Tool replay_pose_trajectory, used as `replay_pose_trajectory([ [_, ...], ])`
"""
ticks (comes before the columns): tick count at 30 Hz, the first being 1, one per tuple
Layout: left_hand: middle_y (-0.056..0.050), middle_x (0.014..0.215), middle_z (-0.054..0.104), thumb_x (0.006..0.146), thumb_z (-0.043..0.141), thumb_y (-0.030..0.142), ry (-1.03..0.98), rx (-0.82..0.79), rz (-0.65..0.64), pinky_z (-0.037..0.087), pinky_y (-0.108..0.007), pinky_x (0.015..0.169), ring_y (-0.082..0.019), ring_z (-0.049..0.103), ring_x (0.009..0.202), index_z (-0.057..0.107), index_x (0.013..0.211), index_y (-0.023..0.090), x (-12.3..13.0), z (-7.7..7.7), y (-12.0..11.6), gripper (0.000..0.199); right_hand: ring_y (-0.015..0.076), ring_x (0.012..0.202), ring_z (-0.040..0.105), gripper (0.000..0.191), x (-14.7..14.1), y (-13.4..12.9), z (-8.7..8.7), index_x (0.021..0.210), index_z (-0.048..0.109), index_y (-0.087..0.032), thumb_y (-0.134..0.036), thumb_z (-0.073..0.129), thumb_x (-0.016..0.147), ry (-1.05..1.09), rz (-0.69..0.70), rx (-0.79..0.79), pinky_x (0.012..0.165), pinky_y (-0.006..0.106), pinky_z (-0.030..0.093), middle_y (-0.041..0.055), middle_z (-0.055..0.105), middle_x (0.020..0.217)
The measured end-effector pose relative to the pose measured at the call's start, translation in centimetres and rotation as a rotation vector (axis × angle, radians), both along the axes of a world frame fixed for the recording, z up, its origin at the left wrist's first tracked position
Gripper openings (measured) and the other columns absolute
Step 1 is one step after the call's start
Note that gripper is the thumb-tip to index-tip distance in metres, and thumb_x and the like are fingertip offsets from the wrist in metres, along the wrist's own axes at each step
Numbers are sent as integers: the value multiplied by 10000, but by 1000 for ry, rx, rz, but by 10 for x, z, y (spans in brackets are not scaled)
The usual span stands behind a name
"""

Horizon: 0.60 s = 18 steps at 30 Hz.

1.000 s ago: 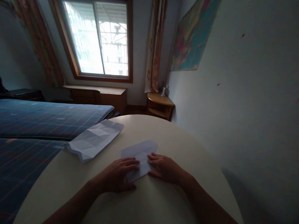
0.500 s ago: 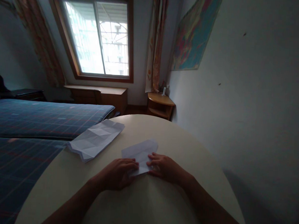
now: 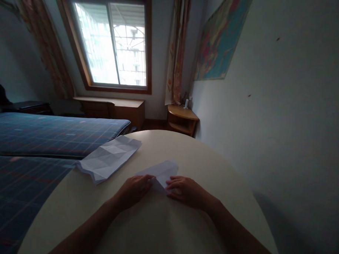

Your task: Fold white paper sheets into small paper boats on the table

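Observation:
A small white sheet of paper (image 3: 162, 170) lies on the round cream table (image 3: 185, 149), with its near left corner lifted and turned over. My left hand (image 3: 136, 187) pinches that near left part between thumb and fingers. On the right end of the paper rest the fingertips of my right hand (image 3: 184, 188), fingers slightly bent and apart, pressing it to the table. The part of the sheet beneath both hands is hidden.
Creased white papers (image 3: 110, 158) lie stacked at the table's left edge. Beside the table stands a bed with a blue plaid mattress (image 3: 55, 134). A white wall (image 3: 291, 146) runs along the right. A wooden corner shelf (image 3: 183, 112) stands beyond the table.
My left hand has moved slightly up and now pinches the paper's near left part, which has lifted and folded over. My right hand has stayed nearly in place.

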<state>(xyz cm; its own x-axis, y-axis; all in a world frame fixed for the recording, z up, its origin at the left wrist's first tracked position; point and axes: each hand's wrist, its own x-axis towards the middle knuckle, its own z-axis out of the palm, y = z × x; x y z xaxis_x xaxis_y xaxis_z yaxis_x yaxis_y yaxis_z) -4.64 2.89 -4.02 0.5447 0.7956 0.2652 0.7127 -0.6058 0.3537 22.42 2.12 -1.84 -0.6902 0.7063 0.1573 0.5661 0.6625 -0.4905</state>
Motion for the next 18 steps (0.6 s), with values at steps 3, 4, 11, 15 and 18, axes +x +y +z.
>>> replay_pose_trajectory([
  [3,-54,1055,726,959,441,284,-23,-52,77,541,-350,812,-227,700,941,493,1308,242,2,-5,2,354,242,1106,628,428,-3,-4,5,1262,628,-253,-336,669,844,9,-52,-20,960,359,480,76,671,1220],
  [4,-59,1070,719,951,456,279,-38,-63,95,540,-352,829,-225,694,957,458,1345,238,2,-7,3,396,243,1092,631,471,-3,-5,5,1289,607,-253,-328,682,830,14,-65,-28,952,360,482,78,667,1222],
  [11,-119,1292,604,900,528,221,-88,-11,83,483,-409,999,-236,584,1173,417,1381,186,6,-18,6,495,240,1119,602,644,-5,-5,4,1413,483,-278,-278,696,805,29,-64,-40,972,369,464,73,634,1274],
  [15,-105,1323,582,891,545,224,-77,81,26,449,-447,1046,-243,540,1218,463,1348,204,7,-17,4,465,231,1142,570,568,-8,-6,4,1396,511,-294,-273,645,845,-6,-10,5,1011,370,430,70,622,1273],
  [18,-97,1338,570,893,554,239,-78,125,13,444,-450,1051,-245,517,1237,482,1336,218,6,-17,4,450,240,1177,538,583,-12,-9,2,1413,491,-290,-269,617,845,-54,-5,62,1039,392,400,84,574,1330],
])
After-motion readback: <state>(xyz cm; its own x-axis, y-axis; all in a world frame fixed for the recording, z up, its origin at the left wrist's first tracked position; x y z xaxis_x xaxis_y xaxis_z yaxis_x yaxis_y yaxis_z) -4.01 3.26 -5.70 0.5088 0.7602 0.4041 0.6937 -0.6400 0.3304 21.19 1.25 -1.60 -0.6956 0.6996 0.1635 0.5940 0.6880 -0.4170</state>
